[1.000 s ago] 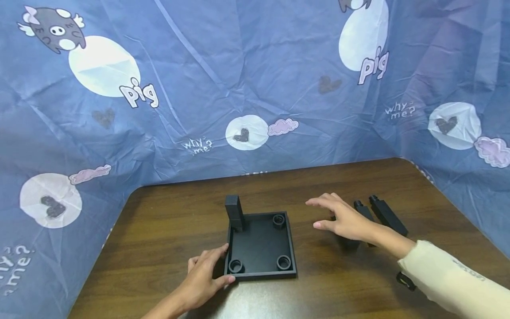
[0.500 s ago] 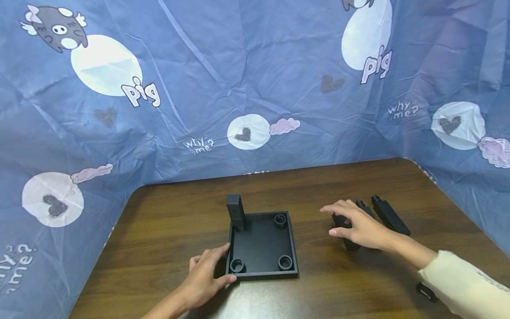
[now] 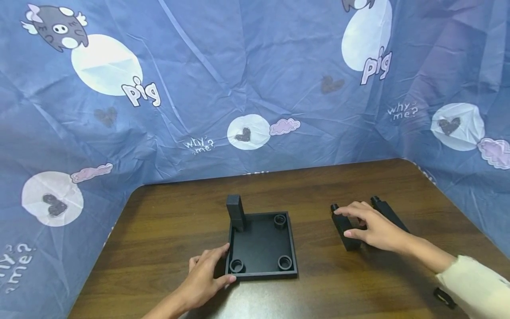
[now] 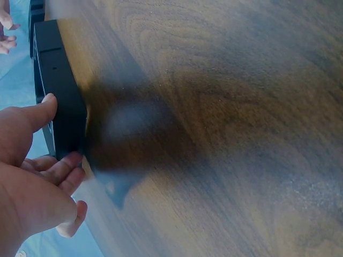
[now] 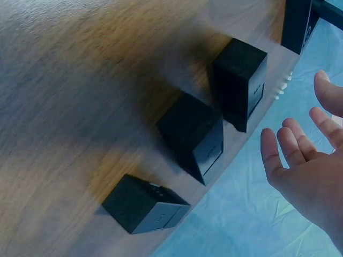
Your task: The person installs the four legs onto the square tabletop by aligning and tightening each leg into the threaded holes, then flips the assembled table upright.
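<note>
A black square tray (image 3: 259,248) with raised sides lies on the table, showing threaded round sockets in three corners. One black square post (image 3: 235,210) stands upright at its far left corner. My left hand (image 3: 203,274) grips the near left corner, the thumb on the front wall and the fingers round the side. My right hand (image 3: 372,223) hovers over black square legs with threaded ends, fingers spread and holding nothing. The left leg (image 3: 346,230) lies just under its fingertips; another leg (image 3: 390,215) is to its right. The right wrist view shows a middle leg (image 5: 190,139) between them.
The brown wooden table (image 3: 179,221) has a rounded far edge against a blue printed cloth (image 3: 199,88). A small black object (image 3: 444,297) shows beside the right sleeve (image 3: 474,279).
My right hand has moved right, from beside the legs to over them, bringing the left leg into fuller view. My left hand stays at the tray's corner.
</note>
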### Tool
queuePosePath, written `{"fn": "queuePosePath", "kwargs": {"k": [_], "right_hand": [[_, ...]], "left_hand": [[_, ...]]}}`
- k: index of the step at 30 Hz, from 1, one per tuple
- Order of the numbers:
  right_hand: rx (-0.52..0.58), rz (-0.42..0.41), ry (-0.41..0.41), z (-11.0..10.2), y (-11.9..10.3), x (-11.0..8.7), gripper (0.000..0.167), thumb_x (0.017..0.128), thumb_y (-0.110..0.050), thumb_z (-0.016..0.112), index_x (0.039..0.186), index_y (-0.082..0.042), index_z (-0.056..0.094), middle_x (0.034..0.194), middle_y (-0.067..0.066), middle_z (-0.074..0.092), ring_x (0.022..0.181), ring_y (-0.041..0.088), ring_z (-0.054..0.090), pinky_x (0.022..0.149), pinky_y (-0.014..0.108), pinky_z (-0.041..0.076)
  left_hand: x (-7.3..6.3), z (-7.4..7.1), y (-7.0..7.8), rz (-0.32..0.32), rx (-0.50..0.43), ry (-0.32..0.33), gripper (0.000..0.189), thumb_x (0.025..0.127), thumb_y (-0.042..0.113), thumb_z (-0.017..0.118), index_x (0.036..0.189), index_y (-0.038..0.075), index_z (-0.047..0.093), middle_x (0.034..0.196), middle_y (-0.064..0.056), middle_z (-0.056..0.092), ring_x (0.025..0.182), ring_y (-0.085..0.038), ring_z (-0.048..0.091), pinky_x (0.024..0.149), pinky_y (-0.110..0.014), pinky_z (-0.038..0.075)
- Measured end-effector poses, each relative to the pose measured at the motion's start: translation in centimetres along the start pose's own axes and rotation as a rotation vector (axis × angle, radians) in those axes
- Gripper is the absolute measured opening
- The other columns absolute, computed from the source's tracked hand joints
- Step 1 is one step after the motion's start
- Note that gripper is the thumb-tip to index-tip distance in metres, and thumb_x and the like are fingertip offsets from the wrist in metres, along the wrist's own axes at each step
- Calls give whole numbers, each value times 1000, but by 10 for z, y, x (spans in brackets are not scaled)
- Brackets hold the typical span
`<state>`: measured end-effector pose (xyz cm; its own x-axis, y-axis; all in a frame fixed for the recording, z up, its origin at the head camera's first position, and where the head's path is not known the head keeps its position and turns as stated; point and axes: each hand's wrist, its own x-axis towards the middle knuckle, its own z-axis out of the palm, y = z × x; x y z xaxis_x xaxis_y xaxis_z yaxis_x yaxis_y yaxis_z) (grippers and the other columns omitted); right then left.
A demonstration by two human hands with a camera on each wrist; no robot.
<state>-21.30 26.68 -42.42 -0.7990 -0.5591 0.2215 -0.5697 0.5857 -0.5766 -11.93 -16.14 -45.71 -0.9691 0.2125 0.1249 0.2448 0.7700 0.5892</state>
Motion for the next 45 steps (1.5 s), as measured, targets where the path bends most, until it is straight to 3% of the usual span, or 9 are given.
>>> {"fn": "queuePosePath", "kwargs": {"k": [8, 17, 22, 25, 28, 33, 45], "right_hand": [[-40, -3, -1, -1, 4, -5, 52, 83, -9, 76, 132, -12, 58, 110, 2, 58, 96, 22, 49, 76, 36, 44], [-139, -43, -4, 0, 12, -10, 52, 79, 2, 76, 128, -8, 62, 113, 3, 60, 109, 27, 52, 89, 54, 43], [-242, -123, 8, 0, 16, -11, 60, 70, 16, 76, 122, -11, 66, 109, 2, 58, 105, 25, 53, 94, 60, 40], [-307, -193, 22, 1, 18, -12, 66, 63, 22, 77, 120, -12, 68, 109, 2, 58, 100, 22, 53, 92, 60, 41], [-355, -233, 21, 2, 19, -13, 70, 62, 23, 76, 120, -15, 69, 112, 6, 58, 99, 22, 52, 80, 48, 44], [-379, -218, -7, 4, 18, -12, 70, 66, 26, 68, 118, -21, 72, 123, 12, 57, 104, 28, 51, 71, 37, 31], [-341, -235, -104, 9, 14, -8, 72, 63, 36, 51, 103, -18, 78, 133, 15, 52, 115, 33, 47, 89, 57, 41]], "left_hand": [[-2, 2, -1, 23, 6, 16, 69, 75, 21, 84, 134, 1, 54, 119, -8, 65, 113, -22, 53, 88, -47, 26], [-1, 1, 0, -3, 12, 10, 70, 75, 21, 84, 136, 3, 54, 119, -7, 65, 114, -21, 52, 90, -46, 26], [-2, 1, 0, -12, 12, 2, 70, 75, 21, 83, 136, 4, 54, 120, -7, 64, 115, -21, 52, 90, -47, 26], [-2, 1, 0, -20, 10, -4, 70, 76, 21, 83, 136, 4, 54, 120, -7, 64, 115, -21, 52, 91, -48, 25], [-2, 1, 0, -18, 14, -5, 69, 75, 22, 83, 136, 4, 54, 120, -6, 64, 115, -21, 52, 90, -48, 26], [-2, 1, 0, -16, 25, -4, 70, 75, 22, 84, 135, 4, 54, 122, -7, 64, 115, -21, 53, 89, -47, 26], [0, -1, 2, -19, 22, -13, 71, 76, 23, 83, 137, 5, 53, 122, -6, 64, 115, -19, 53, 89, -46, 26]]}}
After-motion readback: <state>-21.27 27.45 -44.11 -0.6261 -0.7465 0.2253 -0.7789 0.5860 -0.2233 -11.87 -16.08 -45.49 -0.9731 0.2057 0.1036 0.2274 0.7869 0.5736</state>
